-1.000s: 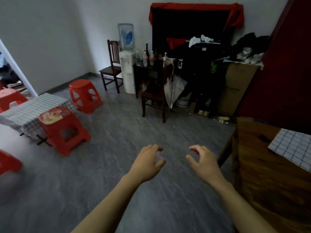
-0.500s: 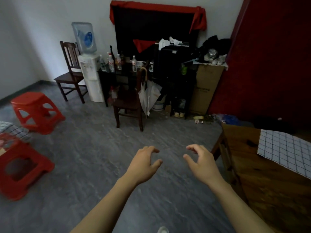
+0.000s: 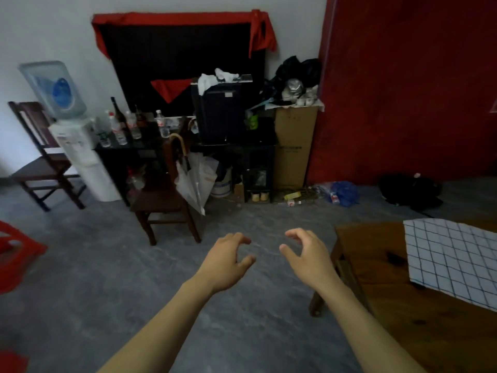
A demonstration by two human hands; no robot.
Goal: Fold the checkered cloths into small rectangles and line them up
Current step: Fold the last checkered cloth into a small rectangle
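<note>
A white cloth with a dark grid pattern (image 3: pixel 451 261) lies spread on the brown wooden table (image 3: pixel 376 267) at the right edge of the view. My left hand (image 3: pixel 227 261) and my right hand (image 3: pixel 309 258) are held out over the grey floor, left of the table. Both hands are empty, with the fingers curled and apart. The right hand is closest to the table's left edge, a short way from the cloth.
A dark wooden chair (image 3: pixel 164 195) with an umbrella (image 3: pixel 196 179) hung on it stands ahead. Behind it are a black table with bottles (image 3: pixel 126 127), a water dispenser (image 3: pixel 72 146), a cardboard box (image 3: pixel 293 149) and a red wall (image 3: pixel 403 84). Red plastic stools (image 3: pixel 16 254) sit at far left.
The view has swung to the right: the stools and the covered table on the left slid out of view, and the wooden table with the cloth came closer. Both hands stayed empty.
</note>
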